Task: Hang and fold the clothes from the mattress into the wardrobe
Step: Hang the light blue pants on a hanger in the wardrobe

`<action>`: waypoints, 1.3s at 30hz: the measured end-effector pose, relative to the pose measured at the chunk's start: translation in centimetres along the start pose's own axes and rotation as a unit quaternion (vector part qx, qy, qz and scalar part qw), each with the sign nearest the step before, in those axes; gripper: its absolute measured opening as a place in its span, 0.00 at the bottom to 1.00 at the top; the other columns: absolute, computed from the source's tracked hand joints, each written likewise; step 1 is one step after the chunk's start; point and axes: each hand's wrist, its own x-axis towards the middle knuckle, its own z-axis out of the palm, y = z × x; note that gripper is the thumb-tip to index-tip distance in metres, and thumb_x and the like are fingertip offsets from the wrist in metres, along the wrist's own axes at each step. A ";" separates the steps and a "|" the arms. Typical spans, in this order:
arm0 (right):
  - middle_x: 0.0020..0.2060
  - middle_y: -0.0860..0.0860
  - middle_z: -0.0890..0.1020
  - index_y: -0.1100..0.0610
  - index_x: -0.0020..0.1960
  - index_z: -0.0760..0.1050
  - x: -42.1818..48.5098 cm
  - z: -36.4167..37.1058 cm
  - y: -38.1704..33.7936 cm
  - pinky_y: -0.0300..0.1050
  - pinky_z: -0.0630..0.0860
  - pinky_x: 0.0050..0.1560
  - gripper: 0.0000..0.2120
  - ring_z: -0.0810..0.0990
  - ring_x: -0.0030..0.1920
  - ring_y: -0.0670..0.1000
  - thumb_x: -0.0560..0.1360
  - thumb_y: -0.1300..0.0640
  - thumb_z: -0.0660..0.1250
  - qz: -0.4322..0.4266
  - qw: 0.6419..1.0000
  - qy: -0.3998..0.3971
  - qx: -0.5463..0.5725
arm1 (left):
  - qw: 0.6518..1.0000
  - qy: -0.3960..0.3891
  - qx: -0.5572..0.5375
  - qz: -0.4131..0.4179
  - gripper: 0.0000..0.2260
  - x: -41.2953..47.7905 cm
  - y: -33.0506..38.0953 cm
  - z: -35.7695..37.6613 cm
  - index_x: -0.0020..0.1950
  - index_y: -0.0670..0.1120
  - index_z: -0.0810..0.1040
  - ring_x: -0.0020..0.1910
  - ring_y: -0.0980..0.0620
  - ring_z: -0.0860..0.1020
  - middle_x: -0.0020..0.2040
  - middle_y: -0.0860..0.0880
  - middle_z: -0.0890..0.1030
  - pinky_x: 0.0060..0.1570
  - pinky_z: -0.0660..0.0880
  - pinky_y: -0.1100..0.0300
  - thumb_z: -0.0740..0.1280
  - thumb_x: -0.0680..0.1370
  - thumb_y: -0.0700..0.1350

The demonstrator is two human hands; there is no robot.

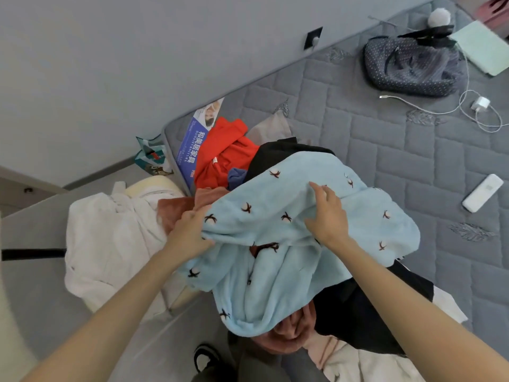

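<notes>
Both hands on a blue fleece [261,224] atop the clothes pile [289,334], near-left corner of the mattress [385,166].
Left hand [190,230] grips the fleece's left edge, fingers curled round a fold. Right hand [327,213] rests on top with fingers fairly straight and spread, grasping nothing. Red garment [223,153] lies just beyond, black garment [355,310] underneath. Remote [482,193] and dotted bag [407,67] are far right.
</notes>
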 end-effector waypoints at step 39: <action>0.51 0.53 0.80 0.58 0.53 0.74 -9.8 5.6 -6.8 0.50 0.75 0.53 0.09 0.78 0.51 0.53 0.79 0.54 0.60 -0.030 0.941 -0.257 0.216 | 0.914 -0.071 0.395 -0.056 0.16 -2.0 1.2 2.4 0.66 0.49 0.67 0.59 0.44 0.73 0.61 0.45 0.69 0.50 0.70 0.53 0.61 0.78 0.45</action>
